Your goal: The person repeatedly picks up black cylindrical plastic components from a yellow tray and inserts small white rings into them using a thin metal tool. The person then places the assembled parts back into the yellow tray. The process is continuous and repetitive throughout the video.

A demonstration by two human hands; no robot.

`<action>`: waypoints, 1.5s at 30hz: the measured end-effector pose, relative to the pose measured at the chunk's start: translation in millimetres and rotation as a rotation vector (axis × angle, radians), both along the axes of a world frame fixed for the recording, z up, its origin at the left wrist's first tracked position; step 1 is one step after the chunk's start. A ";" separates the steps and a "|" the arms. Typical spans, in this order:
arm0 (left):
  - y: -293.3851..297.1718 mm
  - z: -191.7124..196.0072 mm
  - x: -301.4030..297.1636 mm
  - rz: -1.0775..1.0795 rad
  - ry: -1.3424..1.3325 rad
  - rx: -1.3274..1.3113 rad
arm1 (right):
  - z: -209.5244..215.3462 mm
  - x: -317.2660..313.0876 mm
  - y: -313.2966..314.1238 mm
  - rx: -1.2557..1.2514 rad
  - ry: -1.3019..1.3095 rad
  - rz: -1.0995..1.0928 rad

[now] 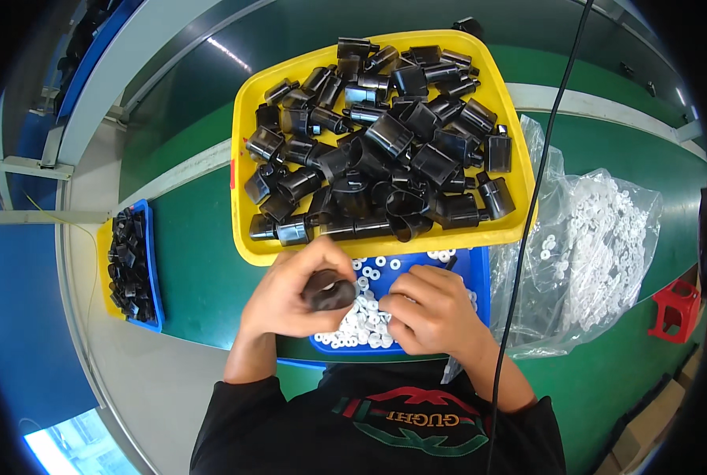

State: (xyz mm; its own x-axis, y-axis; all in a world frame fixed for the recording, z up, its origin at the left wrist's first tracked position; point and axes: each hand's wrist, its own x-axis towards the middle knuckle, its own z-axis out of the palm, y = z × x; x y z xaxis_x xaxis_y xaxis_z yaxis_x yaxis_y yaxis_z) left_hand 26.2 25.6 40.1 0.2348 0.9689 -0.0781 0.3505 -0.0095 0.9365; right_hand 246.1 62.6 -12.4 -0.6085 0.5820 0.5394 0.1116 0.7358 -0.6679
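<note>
My left hand is wrapped around a black plastic cup-shaped part, its round open end facing up toward me. Close beside it on the right, my right hand has its fingers curled together in a pinch; what they hold, if anything, is hidden. A thin dark tip shows just above that hand, and I cannot make out what it belongs to. Both hands are over a blue tray that holds many white ring-shaped washers.
A yellow tray heaped with black plastic parts overlaps the blue tray's far side. At right lies a clear plastic bag of white washers. Another bin of black parts stands left. A black cable hangs across the view. A red stool stands far right.
</note>
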 end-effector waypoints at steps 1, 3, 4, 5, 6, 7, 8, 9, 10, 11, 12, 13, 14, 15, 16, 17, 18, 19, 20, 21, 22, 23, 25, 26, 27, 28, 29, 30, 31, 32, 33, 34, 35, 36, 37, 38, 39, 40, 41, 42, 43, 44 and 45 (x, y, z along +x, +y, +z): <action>3.9 4.7 6.9 -0.014 0.050 0.020 | 6.4 5.1 2.0 -0.062 0.060 0.049; 7.5 -1.7 18.5 -0.042 0.055 0.024 | 16.5 13.9 4.6 -0.114 0.222 0.040; 4.4 -5.3 22.2 -0.059 0.061 0.003 | 21.0 17.8 4.9 -0.148 0.300 0.038; 2.7 -6.9 26.3 -0.071 0.038 0.010 | 26.5 21.6 5.9 -0.196 0.388 0.042; -0.3 -15.1 27.5 -0.065 -0.032 -0.042 | 32.9 27.1 5.1 -0.276 0.472 0.051; -1.3 -17.2 31.4 -0.038 -0.050 -0.026 | 39.2 32.0 4.2 -0.356 0.557 0.058; -2.2 -18.6 35.0 -0.009 -0.068 -0.011 | 44.1 34.0 3.3 -0.431 0.667 0.089; -2.1 -19.6 35.0 -0.011 -0.089 -0.029 | 50.7 36.4 3.8 -0.494 0.780 0.118; -2.8 -21.8 35.7 -0.018 -0.092 -0.039 | 56.5 35.6 4.4 -0.550 0.919 0.173; -3.9 -24.2 36.3 -0.024 -0.096 -0.048 | 62.2 33.8 5.3 -0.606 1.058 0.227; -4.4 -26.3 36.2 -0.031 -0.089 -0.054 | 67.0 31.2 8.3 -0.614 1.059 0.266; -5.9 -29.7 36.0 -0.045 -0.129 -0.103 | 71.7 27.7 12.0 -0.622 1.059 0.305; -6.1 -30.8 36.9 -0.057 -0.149 -0.087 | 72.0 24.6 13.2 -0.618 1.031 0.334; -6.1 -33.2 36.9 -0.067 -0.166 -0.072 | 70.7 20.5 14.0 -0.614 1.006 0.363; -6.3 -35.4 36.2 -0.077 -0.184 -0.057 | 69.5 16.5 14.8 -0.609 0.980 0.391; -6.7 -36.1 33.9 -0.093 -0.162 -0.082 | 68.5 14.0 14.0 -0.592 0.904 0.372; -7.5 -36.2 32.8 -0.086 -0.182 -0.082 | 67.9 10.9 13.3 -0.578 0.829 0.358; -8.2 -36.5 32.5 -0.078 -0.203 -0.082 | 66.5 7.2 12.8 -0.566 0.793 0.355; -9.0 -37.4 32.2 -0.070 -0.223 -0.082 | 65.0 3.6 12.2 -0.553 0.757 0.352; -8.8 -38.1 31.8 -0.071 -0.243 -0.079 | 62.2 -0.8 12.3 -0.543 0.759 0.359; -8.3 -39.0 31.3 -0.073 -0.263 -0.076 | 60.5 -1.9 14.2 -0.531 0.743 0.379; -8.0 -39.9 31.0 -0.075 -0.283 -0.073 | 58.8 -3.0 16.2 -0.518 0.727 0.398; -7.8 -42.6 30.3 -0.086 -0.276 -0.051 | 58.5 -4.4 19.7 -0.506 0.684 0.432; -8.1 -43.3 29.8 -0.093 -0.273 -0.040 | 59.0 -5.2 20.3 -0.507 0.668 0.448; -8.2 -43.0 29.2 -0.096 -0.282 -0.055 | 58.8 -5.8 20.8 -0.506 0.653 0.463; -8.1 -42.1 28.7 -0.101 -0.291 -0.070 | 57.8 -6.6 21.0 -0.504 0.649 0.479; -8.2 -41.7 28.4 -0.105 -0.301 -0.086 | 56.7 -7.3 20.7 -0.499 0.653 0.486; -8.9 -42.5 28.2 -0.104 -0.298 -0.070 | 55.9 -8.2 20.4 -0.495 0.655 0.494; -10.1 -44.3 28.4 -0.103 -0.295 -0.055 | 54.7 -9.3 19.5 -0.488 0.664 0.493; -10.8 -45.0 28.7 -0.102 -0.292 -0.039 | 55.4 -9.1 19.1 -0.495 0.656 0.493; -10.8 -44.8 28.6 -0.105 -0.289 -0.033 | 55.7 -8.9 18.5 -0.501 0.648 0.492; -10.5 -44.0 28.6 -0.108 -0.286 -0.028 | 58.5 -6.5 18.9 -0.522 0.623 0.492; -10.4 -43.1 28.7 -0.111 -0.283 -0.022 | 59.5 -6.0 18.9 -0.535 0.612 0.492; -10.3 -42.1 29.3 -0.110 -0.282 -0.020 | 61.0 -5.3 19.1 -0.546 0.601 0.493; -10.2 -41.0 29.9 -0.108 -0.281 -0.018 | 61.8 -5.6 19.1 -0.550 0.604 0.494; -10.4 -39.7 29.9 -0.106 -0.280 -0.016 | 62.2 -7.0 17.7 -0.548 0.625 0.484; -10.2 -38.9 29.7 -0.112 -0.265 -0.006 | 61.7 -7.9 16.7 -0.545 0.646 0.475; -9.9 -37.8 29.4 -0.118 -0.250 0.005 | 60.1 -11.4 12.7 -0.536 0.686 0.455; -9.7 -36.1 29.2 -0.124 -0.234 0.015 | 58.2 -13.8 11.1 -0.512 0.694 0.446; -8.5 -32.2 29.8 -0.124 -0.216 0.013 | 56.7 -16.0 9.5 -0.488 0.700 0.435; -6.8 -26.6 30.9 -0.124 -0.198 0.012 | 54.9 -17.7 10.2 -0.449 0.675 0.436; -6.2 -23.6 31.5 -0.124 -0.180 0.010 | 53.2 -20.0 9.8 -0.433 0.665 0.436; -6.5 -23.6 32.1 -0.117 -0.160 -0.008 | 51.6 -22.4 9.8 -0.415 0.655 0.438</action>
State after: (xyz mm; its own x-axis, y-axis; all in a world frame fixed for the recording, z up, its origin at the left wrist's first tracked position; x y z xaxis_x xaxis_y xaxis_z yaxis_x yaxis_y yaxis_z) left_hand 58.3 19.1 16.4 0.3557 0.9338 -0.0382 0.1942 -0.0339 0.9804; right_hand 223.7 72.5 39.2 -0.4657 0.5956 0.6546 -0.6208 0.3073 -0.7212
